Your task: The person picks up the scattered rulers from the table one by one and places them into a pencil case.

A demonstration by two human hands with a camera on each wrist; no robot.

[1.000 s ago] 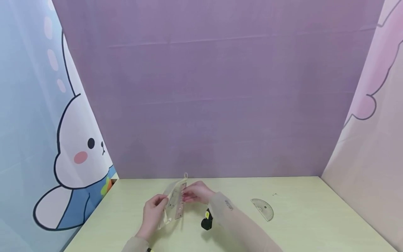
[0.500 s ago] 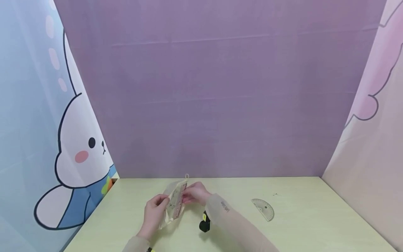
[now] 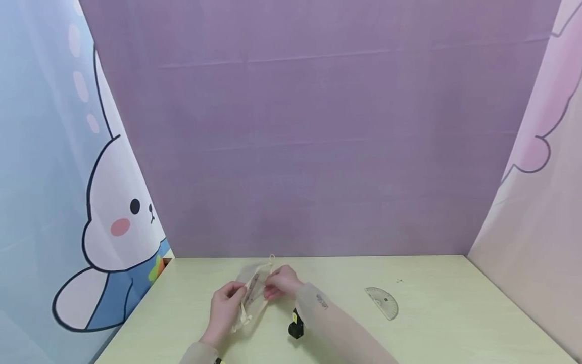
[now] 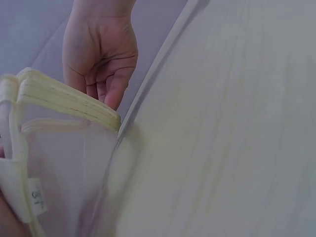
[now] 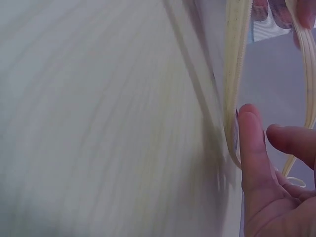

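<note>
A pale mesh zipper pouch (image 3: 246, 273) with a cream zip and a cord loop stands tilted above the table. My left hand (image 3: 224, 309) pinches its near left side between thumb and fingers. Through the mouth shows a slim ruler (image 3: 252, 289), mostly inside the pouch. My right hand (image 3: 283, 281) is at the pouch's right edge. In the right wrist view, its index finger (image 5: 253, 143) lies straight along the zip (image 5: 236, 64), apart from the thumb. A small white label (image 4: 37, 196) shows on the pouch in the left wrist view.
A clear protractor (image 3: 383, 303) lies on the pale table (image 3: 454, 323), right of the right forearm. Beyond it is a tiny dark speck (image 3: 400, 280). A black wrist camera (image 3: 296, 327) hangs under the right sleeve. A purple backdrop (image 3: 318, 151) rises behind the table.
The pinkish ruler, earlier held by the right hand at the pouch's mouth, has gone into the pouch. The right hand now lies against the rim; the left hand keeps its grip.
</note>
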